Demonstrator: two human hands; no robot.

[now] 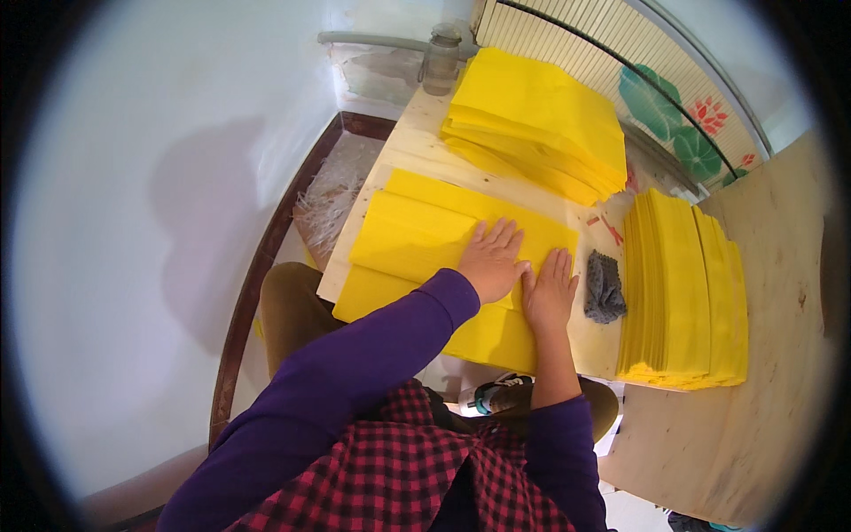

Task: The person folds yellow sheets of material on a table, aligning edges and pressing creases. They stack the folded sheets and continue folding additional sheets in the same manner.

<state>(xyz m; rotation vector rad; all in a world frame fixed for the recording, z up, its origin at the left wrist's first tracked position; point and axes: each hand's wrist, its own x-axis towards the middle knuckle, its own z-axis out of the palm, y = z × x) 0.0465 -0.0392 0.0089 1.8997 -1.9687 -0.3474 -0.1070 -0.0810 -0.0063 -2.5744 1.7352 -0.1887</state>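
On the wooden tabletop (409,146) in front of me lies a yellow fabric-like sheet (412,226), with one layer folded over another. My left hand (493,263) rests palm down on its middle, fingers stretched out toward the far side. Close beside it, my right hand (550,291) lies flat near the sheet's right edge, its fingers also extended. The two thumbs nearly meet. Neither hand grips anything. Part of the sheet is hidden under my hands and left forearm.
Beyond the sheet sits a loose pile of yellow sheets (541,115). A thick stack of folded yellow pieces (669,288) stands at the right, past a crumpled grey cloth (605,288) and red scraps (612,229). A clear jar (441,60) occupies the far left corner.
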